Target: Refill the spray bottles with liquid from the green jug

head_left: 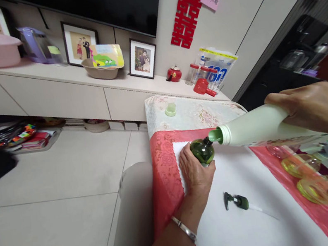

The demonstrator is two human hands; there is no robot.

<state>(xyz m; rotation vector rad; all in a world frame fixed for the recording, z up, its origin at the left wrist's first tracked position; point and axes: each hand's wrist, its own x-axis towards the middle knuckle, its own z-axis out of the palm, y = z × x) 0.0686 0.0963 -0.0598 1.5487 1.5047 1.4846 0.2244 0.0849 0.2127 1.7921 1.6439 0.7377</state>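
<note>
My left hand [195,172] is wrapped round a dark green pump bottle [202,151], which stands without its top on a white sheet [248,234]. My right hand [315,108] grips a large pale green detergent jug [255,124], tipped on its side. The jug's spout lies right at the small bottle's neck; whether liquid is flowing I cannot make out. A dark green pump head [241,201] with a clear tube lies on the sheet, to the right of my left forearm. Farther back a light green cap [170,109] rests on the floral cloth.
A red cloth [164,160] lies under the sheet. Clear and yellow plastic containers [311,186] sit at the right edge. On the low cabinet [60,90] behind stand framed photos, a brown basket [102,72], a red pot [174,74] and red-lidded jars [193,72].
</note>
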